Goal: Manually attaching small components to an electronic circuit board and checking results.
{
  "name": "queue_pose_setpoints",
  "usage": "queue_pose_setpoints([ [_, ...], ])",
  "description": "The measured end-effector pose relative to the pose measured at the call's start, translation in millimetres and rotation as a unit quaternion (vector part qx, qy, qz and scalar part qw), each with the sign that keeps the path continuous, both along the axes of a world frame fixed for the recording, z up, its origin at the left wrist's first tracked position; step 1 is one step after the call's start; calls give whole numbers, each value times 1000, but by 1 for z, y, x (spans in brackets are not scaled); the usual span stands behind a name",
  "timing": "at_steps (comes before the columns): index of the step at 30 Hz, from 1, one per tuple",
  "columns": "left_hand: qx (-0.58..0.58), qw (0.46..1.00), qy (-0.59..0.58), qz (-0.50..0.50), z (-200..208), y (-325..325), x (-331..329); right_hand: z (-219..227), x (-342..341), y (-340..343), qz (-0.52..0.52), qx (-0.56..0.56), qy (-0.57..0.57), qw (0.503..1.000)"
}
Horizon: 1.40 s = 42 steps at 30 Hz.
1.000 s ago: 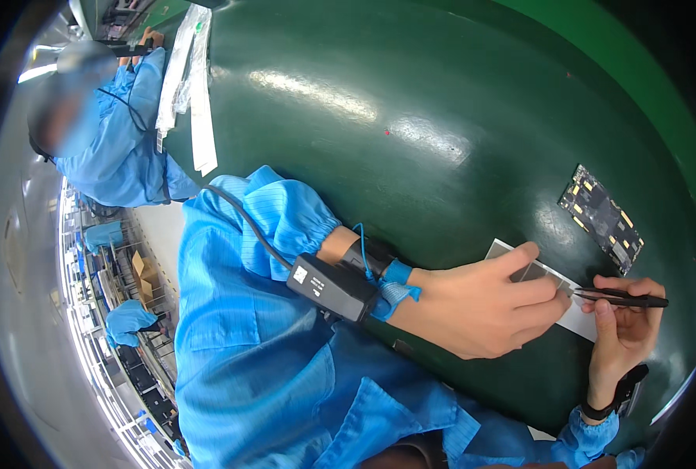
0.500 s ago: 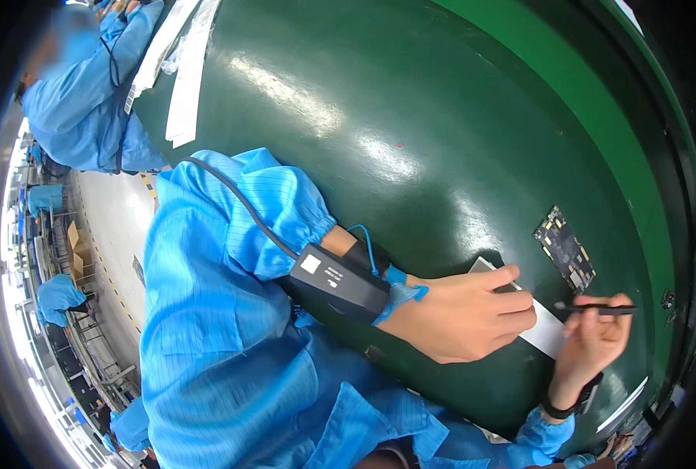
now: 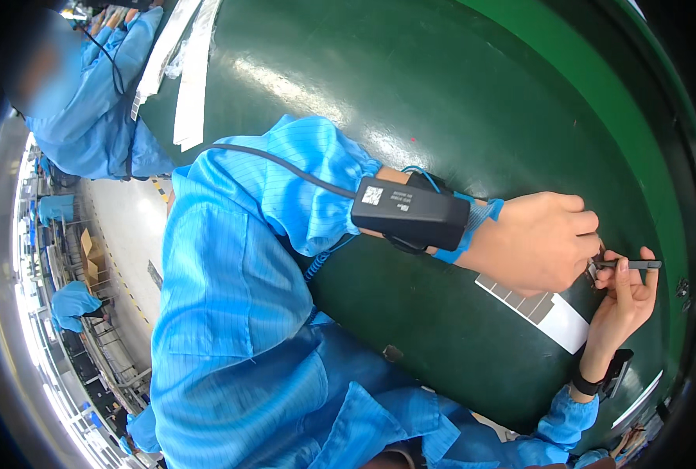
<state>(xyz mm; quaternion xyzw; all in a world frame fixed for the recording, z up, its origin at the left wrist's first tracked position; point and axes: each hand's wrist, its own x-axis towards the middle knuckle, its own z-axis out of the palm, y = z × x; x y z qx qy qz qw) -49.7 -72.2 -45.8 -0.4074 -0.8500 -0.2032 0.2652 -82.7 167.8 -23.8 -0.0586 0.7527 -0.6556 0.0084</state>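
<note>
Holds black tweezers (image 3: 639,265) in right hand (image 3: 628,292), with thumb and fingers clamped together on the shaft. Points the working end left, toward the fingertips of left hand (image 3: 537,244). Reaches in from the left with that hand, back of hand up, fingers bent and close together. Has a part-hidden piece (image 3: 593,273) at the left fingertips, just left of the right thumb; cannot tell its kind, nor confirm any left-hand grip on it.

On the near side of left hand: white sheet (image 3: 565,324) with a row of grey rectangles (image 3: 520,301), flat on green table (image 3: 457,94). Slants from beneath the left hand, in this view, toward the right wrist; cannot tell about contact with the left hand.

Wears black box (image 3: 410,213) on left wrist, with cable (image 3: 285,160) trailing back along blue sleeve (image 3: 309,184). On right wrist: dark band (image 3: 586,383).

Nearer and to the left: small dark scrap (image 3: 392,353) on the table, beside the blue clothing. At right, well apart from the sheet: small dark parts (image 3: 683,288). At far left: long white strips (image 3: 195,86) on the table, beside co-worker (image 3: 102,117) in blue. Beyond, at left: open cardboard box (image 3: 91,258).
</note>
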Motion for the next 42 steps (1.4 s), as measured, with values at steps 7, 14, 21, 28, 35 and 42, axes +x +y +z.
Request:
queue_pose_setpoints([
  [7,-1,1000,30,3,0,-1,0,-2,0,2,0,2,11,1000],
  [14,-14,999,33,6,3,-3,3,-5,0,3,11,5,17,1000],
  [21,-3,999,43,7,0,-1,2,-6,-2,5,7,-10,7,1000],
  [28,8,999,47,3,-1,1,2,-5,0,6,3,-9,7,1000],
  [35,5,999,44,4,-3,0,0,-7,-1,6,7,16,14,1000],
  [42,8,997,81,14,-7,2,-4,-7,0,0,-7,11,29,999],
])
